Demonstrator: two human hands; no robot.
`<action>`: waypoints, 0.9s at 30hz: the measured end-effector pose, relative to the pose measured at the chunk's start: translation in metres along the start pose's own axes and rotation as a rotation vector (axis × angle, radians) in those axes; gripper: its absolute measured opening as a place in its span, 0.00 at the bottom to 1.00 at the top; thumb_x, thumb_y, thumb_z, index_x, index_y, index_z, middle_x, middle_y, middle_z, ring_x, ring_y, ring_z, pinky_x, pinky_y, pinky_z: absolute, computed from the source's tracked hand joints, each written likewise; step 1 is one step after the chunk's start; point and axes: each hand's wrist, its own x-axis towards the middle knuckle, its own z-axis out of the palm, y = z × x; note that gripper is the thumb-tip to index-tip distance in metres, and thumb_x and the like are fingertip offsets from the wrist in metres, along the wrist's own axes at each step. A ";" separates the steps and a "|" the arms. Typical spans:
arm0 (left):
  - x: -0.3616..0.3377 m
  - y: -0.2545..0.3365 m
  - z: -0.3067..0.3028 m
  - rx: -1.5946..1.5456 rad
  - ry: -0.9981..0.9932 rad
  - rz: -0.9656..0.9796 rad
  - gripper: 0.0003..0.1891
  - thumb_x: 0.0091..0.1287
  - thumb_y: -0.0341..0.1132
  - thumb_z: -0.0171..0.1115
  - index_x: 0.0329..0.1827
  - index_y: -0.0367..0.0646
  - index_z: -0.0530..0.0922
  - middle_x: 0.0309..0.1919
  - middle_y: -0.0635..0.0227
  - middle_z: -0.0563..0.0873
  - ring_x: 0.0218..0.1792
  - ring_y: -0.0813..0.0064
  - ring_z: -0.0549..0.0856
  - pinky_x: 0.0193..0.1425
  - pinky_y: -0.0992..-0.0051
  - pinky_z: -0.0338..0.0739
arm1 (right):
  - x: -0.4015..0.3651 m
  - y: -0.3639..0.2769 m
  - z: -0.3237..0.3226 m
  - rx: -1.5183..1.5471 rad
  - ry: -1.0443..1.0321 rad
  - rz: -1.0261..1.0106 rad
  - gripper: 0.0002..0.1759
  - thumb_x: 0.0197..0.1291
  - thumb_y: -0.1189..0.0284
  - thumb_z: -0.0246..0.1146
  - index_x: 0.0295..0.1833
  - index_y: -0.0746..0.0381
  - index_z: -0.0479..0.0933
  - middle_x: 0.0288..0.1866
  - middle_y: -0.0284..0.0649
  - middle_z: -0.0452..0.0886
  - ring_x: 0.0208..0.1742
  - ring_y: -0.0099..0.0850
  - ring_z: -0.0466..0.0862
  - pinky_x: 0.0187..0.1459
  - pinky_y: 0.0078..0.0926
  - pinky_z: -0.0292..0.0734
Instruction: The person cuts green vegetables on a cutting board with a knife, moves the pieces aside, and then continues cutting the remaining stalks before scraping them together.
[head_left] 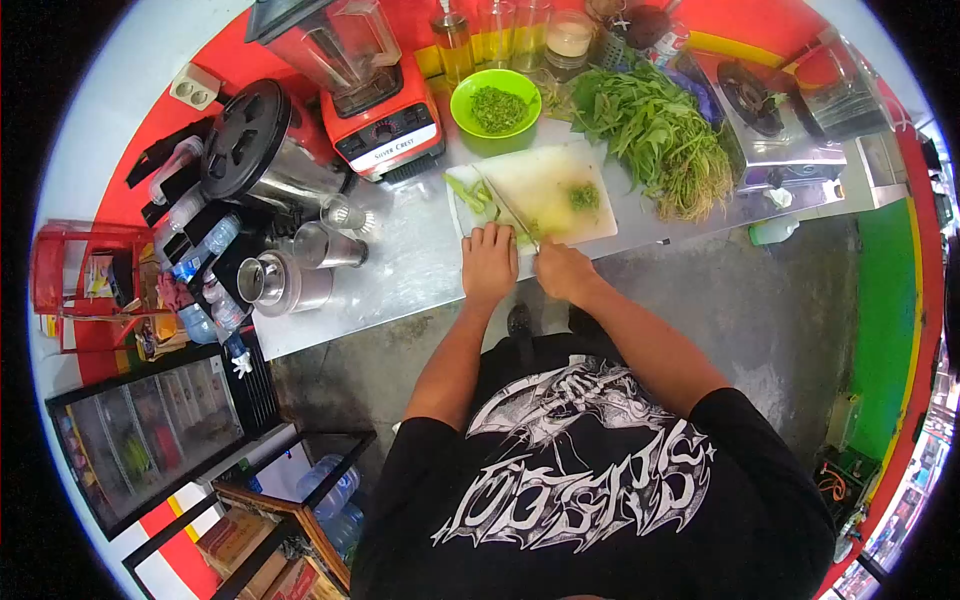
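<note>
A white cutting board [545,165] lies on the steel counter in front of me. My right hand [562,270] is wrapped round the handle of a knife [512,210], whose blade slants up and left across the board. Beside the blade, my left hand [490,262] presses its bent fingers down at the board's near edge, on green vegetable pieces that the fingers partly cover. Longer light-green pieces [470,194] lie left of the blade; their kind is hard to make out. A small heap of finely chopped greens [584,196] sits at the board's right.
Behind the board stands a lime-green bowl [458,112] holding chopped greens. A red blender [385,125] is at the back left, with steel cups [325,247] nearer. Leafy greens with roots [650,135] lie right of the board, beside a gas stove [780,150].
</note>
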 end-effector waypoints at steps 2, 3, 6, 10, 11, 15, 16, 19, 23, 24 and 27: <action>0.001 0.000 0.000 -0.005 -0.002 -0.007 0.08 0.72 0.35 0.58 0.50 0.45 0.77 0.44 0.62 0.78 0.47 0.56 0.76 0.51 0.57 0.67 | -0.010 -0.008 -0.006 0.103 0.025 0.049 0.19 0.71 0.68 0.55 0.56 0.73 0.71 0.50 0.64 0.86 0.53 0.60 0.87 0.55 0.54 0.82; 0.002 0.000 0.000 -0.005 0.001 -0.006 0.08 0.72 0.35 0.58 0.50 0.45 0.77 0.44 0.62 0.78 0.47 0.56 0.76 0.51 0.57 0.67 | -0.011 -0.008 0.000 0.101 0.028 0.048 0.19 0.71 0.68 0.55 0.56 0.73 0.71 0.50 0.64 0.86 0.53 0.60 0.87 0.55 0.54 0.82; 0.001 0.000 0.000 0.017 -0.017 -0.007 0.09 0.72 0.35 0.58 0.51 0.45 0.77 0.44 0.61 0.78 0.47 0.56 0.76 0.51 0.57 0.67 | -0.007 -0.006 0.014 0.136 0.054 0.108 0.18 0.71 0.67 0.55 0.54 0.73 0.73 0.51 0.64 0.85 0.53 0.60 0.87 0.54 0.55 0.82; 0.001 -0.001 0.001 0.014 -0.020 0.002 0.09 0.72 0.36 0.58 0.51 0.45 0.77 0.44 0.61 0.77 0.47 0.56 0.76 0.51 0.57 0.67 | 0.004 -0.002 0.006 0.087 0.035 0.013 0.20 0.73 0.65 0.54 0.55 0.74 0.71 0.51 0.66 0.84 0.53 0.61 0.86 0.54 0.57 0.81; 0.001 -0.001 0.002 0.018 -0.012 0.005 0.09 0.72 0.36 0.58 0.51 0.46 0.77 0.44 0.61 0.77 0.47 0.56 0.76 0.52 0.57 0.67 | 0.004 -0.002 0.005 0.059 0.049 -0.042 0.20 0.72 0.66 0.54 0.56 0.74 0.70 0.50 0.67 0.84 0.53 0.62 0.86 0.54 0.58 0.81; 0.002 -0.001 0.001 0.051 -0.074 -0.044 0.09 0.72 0.36 0.58 0.52 0.47 0.76 0.46 0.63 0.77 0.50 0.58 0.76 0.55 0.57 0.67 | -0.007 -0.005 0.016 0.125 0.065 0.013 0.19 0.71 0.68 0.54 0.56 0.74 0.69 0.48 0.67 0.84 0.53 0.62 0.86 0.53 0.56 0.82; 0.002 0.000 0.000 0.031 -0.041 -0.024 0.08 0.72 0.36 0.58 0.51 0.47 0.77 0.45 0.62 0.77 0.49 0.57 0.76 0.53 0.57 0.67 | -0.008 -0.006 0.019 0.132 0.082 0.057 0.18 0.70 0.70 0.54 0.56 0.74 0.70 0.48 0.67 0.84 0.52 0.61 0.86 0.53 0.56 0.82; 0.001 -0.001 -0.001 0.010 -0.023 0.001 0.08 0.72 0.36 0.58 0.50 0.46 0.77 0.44 0.61 0.77 0.47 0.55 0.76 0.52 0.57 0.67 | 0.000 -0.003 0.023 0.124 0.097 0.051 0.18 0.67 0.74 0.55 0.57 0.75 0.70 0.48 0.67 0.84 0.52 0.61 0.87 0.53 0.55 0.82; 0.001 0.000 0.003 0.030 -0.028 -0.003 0.08 0.72 0.36 0.58 0.50 0.46 0.77 0.43 0.61 0.77 0.47 0.56 0.76 0.52 0.57 0.67 | 0.009 -0.004 0.012 0.102 0.073 0.002 0.19 0.64 0.78 0.56 0.58 0.76 0.69 0.49 0.65 0.85 0.53 0.60 0.87 0.56 0.53 0.82; 0.001 0.000 0.003 0.031 -0.022 -0.008 0.07 0.72 0.36 0.58 0.49 0.46 0.77 0.44 0.61 0.78 0.47 0.56 0.76 0.52 0.57 0.67 | 0.004 -0.004 0.008 0.102 0.076 0.004 0.19 0.64 0.78 0.56 0.58 0.76 0.69 0.49 0.65 0.85 0.53 0.60 0.87 0.56 0.53 0.82; 0.000 -0.001 0.003 0.030 -0.019 -0.006 0.08 0.71 0.36 0.58 0.49 0.46 0.77 0.44 0.61 0.78 0.48 0.56 0.76 0.52 0.57 0.67 | -0.009 -0.004 0.009 0.075 0.012 -0.042 0.18 0.66 0.75 0.55 0.58 0.75 0.70 0.49 0.64 0.85 0.53 0.59 0.87 0.56 0.52 0.82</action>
